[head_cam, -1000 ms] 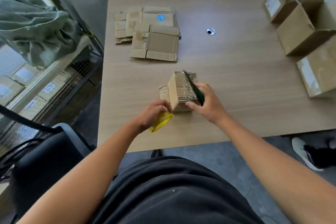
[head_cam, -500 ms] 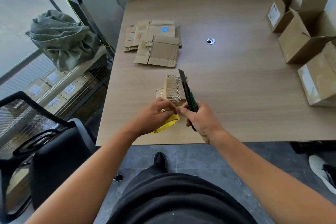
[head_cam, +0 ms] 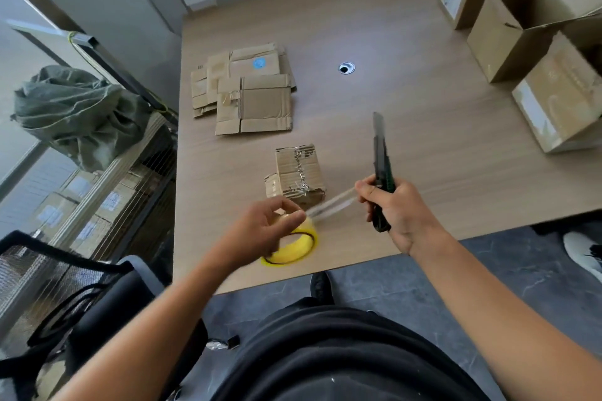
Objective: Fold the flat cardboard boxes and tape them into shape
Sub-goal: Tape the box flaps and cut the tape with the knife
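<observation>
- Left hand (head_cam: 260, 231), lower centre: fingers curled round the yellow tape roll (head_cam: 293, 246), near the table's (head_cam: 407, 140) front edge.
- Right hand (head_cam: 397, 208), centre right: grips utility knife (head_cam: 381, 166), blade pointing up; fingertips pinch the tape strip (head_cam: 332, 203) stretched from the roll.
- Small folded box (head_cam: 296, 174): centre of frame, on the table, just behind the strip.
- Flat cardboard stack (head_cam: 250, 88): upper centre-left.

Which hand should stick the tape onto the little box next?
Probably the right hand: it pinches the end of the tape strip, close beside the small box, and grips the knife too. The left hand is busy gripping the yellow roll.
</observation>
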`<state>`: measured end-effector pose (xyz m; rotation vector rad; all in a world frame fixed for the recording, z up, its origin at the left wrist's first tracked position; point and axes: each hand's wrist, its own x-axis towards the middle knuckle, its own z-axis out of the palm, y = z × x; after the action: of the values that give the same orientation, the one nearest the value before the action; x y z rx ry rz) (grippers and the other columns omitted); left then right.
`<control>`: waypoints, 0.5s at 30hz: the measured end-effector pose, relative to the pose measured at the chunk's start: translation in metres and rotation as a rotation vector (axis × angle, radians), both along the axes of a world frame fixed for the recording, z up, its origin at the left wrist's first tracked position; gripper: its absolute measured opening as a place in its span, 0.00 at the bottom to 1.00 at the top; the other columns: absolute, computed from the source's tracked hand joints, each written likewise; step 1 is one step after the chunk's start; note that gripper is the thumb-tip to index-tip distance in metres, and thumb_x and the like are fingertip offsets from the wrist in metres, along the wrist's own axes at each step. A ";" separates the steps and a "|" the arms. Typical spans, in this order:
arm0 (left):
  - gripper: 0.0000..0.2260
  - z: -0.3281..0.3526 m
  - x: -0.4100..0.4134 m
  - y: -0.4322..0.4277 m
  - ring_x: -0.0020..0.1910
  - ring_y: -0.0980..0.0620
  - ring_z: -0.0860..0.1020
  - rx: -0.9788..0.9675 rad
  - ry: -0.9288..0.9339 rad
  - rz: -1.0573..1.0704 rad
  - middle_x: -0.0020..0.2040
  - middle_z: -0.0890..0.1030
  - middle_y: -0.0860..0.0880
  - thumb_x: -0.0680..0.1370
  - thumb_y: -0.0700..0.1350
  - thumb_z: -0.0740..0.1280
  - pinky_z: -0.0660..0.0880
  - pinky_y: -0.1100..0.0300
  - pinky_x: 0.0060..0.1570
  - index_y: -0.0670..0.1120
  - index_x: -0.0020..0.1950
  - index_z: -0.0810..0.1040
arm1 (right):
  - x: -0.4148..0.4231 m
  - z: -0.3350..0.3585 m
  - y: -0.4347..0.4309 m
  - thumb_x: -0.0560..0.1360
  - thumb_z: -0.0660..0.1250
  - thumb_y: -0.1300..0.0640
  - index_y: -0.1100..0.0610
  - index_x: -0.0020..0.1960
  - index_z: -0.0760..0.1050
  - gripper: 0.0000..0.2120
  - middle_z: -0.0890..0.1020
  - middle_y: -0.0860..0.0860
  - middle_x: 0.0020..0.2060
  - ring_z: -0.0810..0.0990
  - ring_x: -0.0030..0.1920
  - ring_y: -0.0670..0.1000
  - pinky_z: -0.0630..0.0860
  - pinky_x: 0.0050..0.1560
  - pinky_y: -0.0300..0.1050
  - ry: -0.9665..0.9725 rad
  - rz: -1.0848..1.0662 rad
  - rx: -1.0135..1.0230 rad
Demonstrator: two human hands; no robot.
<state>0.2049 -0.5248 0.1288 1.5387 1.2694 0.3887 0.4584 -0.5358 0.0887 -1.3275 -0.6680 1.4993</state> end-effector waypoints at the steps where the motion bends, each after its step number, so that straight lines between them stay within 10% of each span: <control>1: 0.09 0.008 -0.007 0.016 0.23 0.57 0.73 0.032 0.125 -0.087 0.29 0.79 0.51 0.79 0.55 0.70 0.69 0.66 0.26 0.51 0.51 0.81 | -0.001 -0.002 0.005 0.77 0.73 0.61 0.54 0.40 0.81 0.08 0.81 0.49 0.31 0.74 0.29 0.48 0.75 0.30 0.43 0.006 -0.021 -0.011; 7: 0.10 0.039 -0.028 0.122 0.26 0.58 0.77 0.179 0.762 -0.372 0.37 0.80 0.61 0.78 0.65 0.64 0.68 0.66 0.33 0.64 0.53 0.81 | -0.037 -0.011 0.065 0.78 0.72 0.59 0.56 0.45 0.77 0.05 0.81 0.47 0.31 0.74 0.28 0.45 0.74 0.29 0.41 -0.116 -0.115 -0.017; 15: 0.11 -0.029 -0.031 0.215 0.33 0.56 0.76 0.214 0.822 -0.353 0.47 0.83 0.53 0.77 0.63 0.67 0.68 0.60 0.37 0.57 0.49 0.81 | -0.068 -0.058 0.153 0.79 0.69 0.59 0.57 0.46 0.75 0.05 0.78 0.51 0.33 0.71 0.24 0.43 0.70 0.24 0.37 -0.326 -0.110 -0.177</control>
<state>0.1736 -0.3095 0.1000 2.1708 1.5420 -0.3994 0.3904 -0.3828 0.0308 -1.7396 -0.6651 1.2885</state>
